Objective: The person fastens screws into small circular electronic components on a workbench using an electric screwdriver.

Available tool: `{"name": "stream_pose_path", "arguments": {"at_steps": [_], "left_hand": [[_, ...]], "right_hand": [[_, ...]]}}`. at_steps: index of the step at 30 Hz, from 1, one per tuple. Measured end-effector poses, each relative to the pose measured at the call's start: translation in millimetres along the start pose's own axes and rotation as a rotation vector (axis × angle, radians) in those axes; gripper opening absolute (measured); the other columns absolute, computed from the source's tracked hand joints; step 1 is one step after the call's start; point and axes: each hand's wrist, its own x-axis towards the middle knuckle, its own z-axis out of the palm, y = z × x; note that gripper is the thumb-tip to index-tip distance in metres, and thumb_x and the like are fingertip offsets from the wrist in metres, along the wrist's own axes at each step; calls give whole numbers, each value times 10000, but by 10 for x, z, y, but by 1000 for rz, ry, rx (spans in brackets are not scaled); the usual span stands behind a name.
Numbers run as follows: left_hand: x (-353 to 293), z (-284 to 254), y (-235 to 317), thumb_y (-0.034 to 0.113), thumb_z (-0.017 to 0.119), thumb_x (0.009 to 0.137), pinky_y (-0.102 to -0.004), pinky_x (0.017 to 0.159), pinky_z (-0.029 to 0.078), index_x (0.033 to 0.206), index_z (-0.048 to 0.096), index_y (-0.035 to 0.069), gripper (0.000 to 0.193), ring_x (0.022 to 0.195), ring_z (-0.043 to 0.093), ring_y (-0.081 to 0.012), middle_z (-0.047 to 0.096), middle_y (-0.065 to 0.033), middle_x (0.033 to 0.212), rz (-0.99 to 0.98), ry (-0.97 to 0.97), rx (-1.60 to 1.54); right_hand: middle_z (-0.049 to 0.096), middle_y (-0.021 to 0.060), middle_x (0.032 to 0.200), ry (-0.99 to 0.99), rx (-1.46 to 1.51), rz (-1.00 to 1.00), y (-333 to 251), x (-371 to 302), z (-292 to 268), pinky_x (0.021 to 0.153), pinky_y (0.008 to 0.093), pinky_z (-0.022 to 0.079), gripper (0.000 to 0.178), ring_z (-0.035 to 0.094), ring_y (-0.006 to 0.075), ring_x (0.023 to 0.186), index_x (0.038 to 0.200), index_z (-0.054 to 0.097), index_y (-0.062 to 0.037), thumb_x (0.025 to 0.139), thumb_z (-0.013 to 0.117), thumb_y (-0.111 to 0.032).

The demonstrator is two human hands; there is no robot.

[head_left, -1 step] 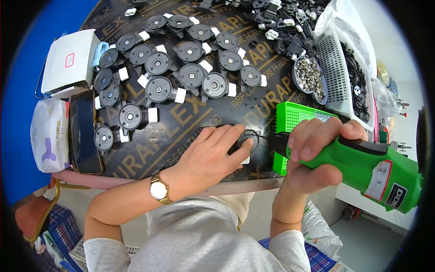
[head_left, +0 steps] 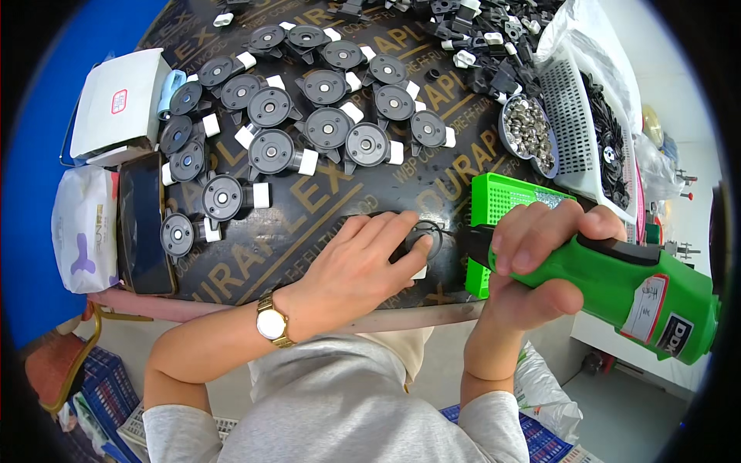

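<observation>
With closed fingers, my left hand (head_left: 359, 266) grips a black round plastic part (head_left: 427, 241) at the table's near edge. The part stands on its side, mostly covered by the fingers, and a bit of white shows under it. My right hand (head_left: 536, 251) is wrapped round a green electric screwdriver (head_left: 617, 289) held level, its black nose toward the part. A thin bit spans from the nose to the part; contact is hard to make out. Behind lie several black disc-shaped parts with white end pieces (head_left: 270, 150).
A green perforated tray (head_left: 480, 202) lies under the screwdriver nose. Beyond it are a dish of small metal pieces (head_left: 526, 127), a white basket of black parts (head_left: 562, 116) and a pile of loose black pieces (head_left: 502, 46). A white box (head_left: 116, 100), phone (head_left: 147, 231) and tissue pack (head_left: 83, 231) sit left.
</observation>
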Motion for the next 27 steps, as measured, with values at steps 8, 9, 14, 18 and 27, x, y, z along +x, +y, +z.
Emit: {"name": "stream_pose_path", "arguments": {"at_steps": [8, 9, 14, 18, 27], "left_hand": [[-4, 61, 34, 179, 701, 708, -390, 796, 425, 1174, 510, 93, 512, 1020, 493, -298, 444, -155, 1192, -30, -4, -11], [0, 66, 45, 175, 699, 709, -387, 791, 430, 1175, 507, 92, 511, 1012, 491, -298, 442, -157, 1187, -35, 13, -9], [-20, 47, 48, 172, 701, 702, -375, 780, 442, 1175, 506, 89, 519, 998, 495, -303, 449, -159, 1163, -36, -2, -30], [-12, 44, 68, 86, 578, 718, -313, 709, 443, 1103, 519, 15, 396, 842, 503, -232, 480, -116, 969, 26, 66, -5], [33, 7, 49, 86, 552, 728, -291, 659, 466, 1061, 552, 18, 340, 790, 504, -208, 456, -80, 859, 33, 82, 23]], "right_hand": [[531, 65, 616, 256, -333, -61, 100, -6, 283, 464, 232, 407, 444, 485, 146, 491, 1048, 375, -33, 786, 715, -144], [528, 52, 620, 274, -374, -58, 103, 5, 318, 490, 221, 392, 402, 482, 128, 504, 1029, 372, -19, 806, 689, -126], [528, 42, 629, 257, -641, -87, 82, -33, 360, 687, 255, 399, 351, 484, 112, 534, 997, 378, -2, 811, 665, -81], [523, 42, 616, 268, -515, -41, 54, 11, 305, 628, 233, 409, 325, 481, 111, 516, 985, 397, -4, 783, 651, -11], [479, 45, 641, 280, -315, -104, -236, 51, -12, 466, 237, 389, 494, 453, 124, 475, 1155, 428, -20, 858, 607, -373]]}}
